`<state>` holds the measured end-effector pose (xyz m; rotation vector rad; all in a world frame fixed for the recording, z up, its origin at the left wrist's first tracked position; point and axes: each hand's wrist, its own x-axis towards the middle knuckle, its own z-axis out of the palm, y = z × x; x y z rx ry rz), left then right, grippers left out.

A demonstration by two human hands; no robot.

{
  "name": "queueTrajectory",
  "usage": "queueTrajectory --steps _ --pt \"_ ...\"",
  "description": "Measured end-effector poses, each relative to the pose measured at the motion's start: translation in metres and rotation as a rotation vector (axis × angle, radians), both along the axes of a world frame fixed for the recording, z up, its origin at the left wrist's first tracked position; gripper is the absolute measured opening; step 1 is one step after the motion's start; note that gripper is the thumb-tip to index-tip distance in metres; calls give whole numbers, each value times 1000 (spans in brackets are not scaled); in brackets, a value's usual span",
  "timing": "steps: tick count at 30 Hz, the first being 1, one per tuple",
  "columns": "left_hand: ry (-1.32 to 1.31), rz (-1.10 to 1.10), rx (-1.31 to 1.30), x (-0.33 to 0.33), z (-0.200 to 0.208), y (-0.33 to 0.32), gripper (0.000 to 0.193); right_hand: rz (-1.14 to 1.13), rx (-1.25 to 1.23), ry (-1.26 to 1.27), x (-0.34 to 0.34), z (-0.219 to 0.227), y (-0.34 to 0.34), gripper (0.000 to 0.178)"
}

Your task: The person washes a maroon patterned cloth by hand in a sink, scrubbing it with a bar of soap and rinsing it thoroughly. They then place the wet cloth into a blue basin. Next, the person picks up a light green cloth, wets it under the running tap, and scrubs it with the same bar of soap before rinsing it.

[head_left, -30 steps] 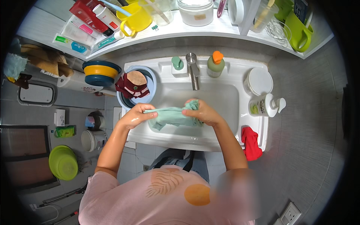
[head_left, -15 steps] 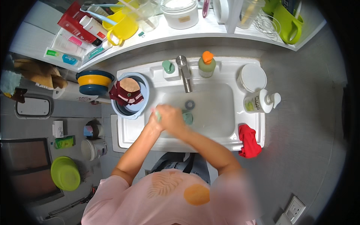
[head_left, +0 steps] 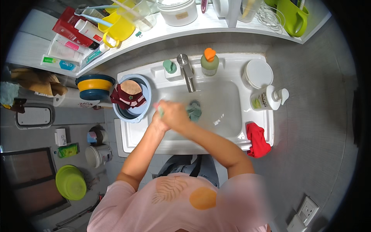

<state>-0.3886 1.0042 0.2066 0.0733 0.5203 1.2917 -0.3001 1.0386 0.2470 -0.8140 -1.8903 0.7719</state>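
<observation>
Over the left part of the white sink (head_left: 228, 127), my two hands are pressed together around a wet-looking pale green cloth (head_left: 161, 111). My left hand (head_left: 159, 123) is closed underneath, its fingers partly hidden. My right hand (head_left: 176, 116) lies over it, fist-like and somewhat blurred. Only a small bit of the cloth shows between them. Beside my right hand, more green fabric (head_left: 194, 111) lies low in the basin over the drain; whether it joins the held piece I cannot tell. The metal faucet (head_left: 189, 79) stands beyond it.
At the left, a light blue basin (head_left: 148, 91) holds maroon and tan fabric. Soap bottles (head_left: 210, 65) stand behind the sink. A white tub (head_left: 258, 73), a pump bottle (head_left: 266, 97) and a red cloth (head_left: 258, 140) line the right rim. A loaded shelf (head_left: 162, 34) overhangs the back.
My hands stay together at nearly the same spot, still working the cloth. The green fabric in the basin has spread upward and now covers most of the drain. The view has shifted slightly.
</observation>
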Motion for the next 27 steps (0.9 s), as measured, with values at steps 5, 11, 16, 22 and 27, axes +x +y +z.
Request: queueTrajectory --steps 5,11,16,22,27 --pt "119 -5 -428 13 38 5 21 -84 -88 -162 11 -8 31 18" --pt "-91 -26 21 12 22 -2 29 -36 5 -46 1 2 -1 23" --pt "388 -48 -366 20 73 -1 33 -12 -563 -13 21 -1 44 25" --pt "618 -240 -238 -39 97 -18 33 297 -1152 447 69 27 56 15" --pt "696 -348 -169 -41 126 -20 36 305 -887 254 79 24 55 15"
